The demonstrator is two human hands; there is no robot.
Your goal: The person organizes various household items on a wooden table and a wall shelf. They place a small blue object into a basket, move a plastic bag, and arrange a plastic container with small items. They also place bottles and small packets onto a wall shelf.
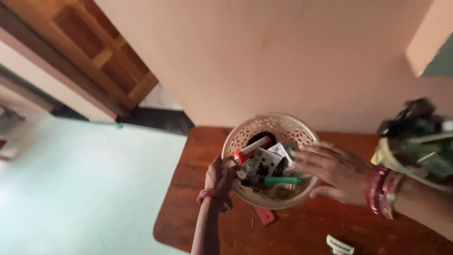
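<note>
Two hands meet at one round cream plastic basket with a pierced lattice rim (pixel 283 125), seen from the head camera, and it stands on a reddish-brown wooden surface (pixel 302 231) close to the pink wall. The left hand (pixel 219 177) grips the basket's rim at nine o'clock, fingers curled over the edge. The right hand (pixel 330 170), wrist stacked with red bangles, hovers at three o'clock with fingers spread wide and flat over the contents, holding nothing. Inside lie a red-and-white torch (pixel 250 151) toward ten o'clock, a white printed carton (pixel 266 160) at centre, a green marker pen (pixel 281 180) at five o'clock and a dark round item at twelve, too blurred to name. A pink flat piece (pixel 265 216) sits on the surface just beyond six o'clock. The step looks like steadying the basket while sorting through it; picking anything out would call for the spread fingers to close on one item while the left keeps the rim firm
</note>
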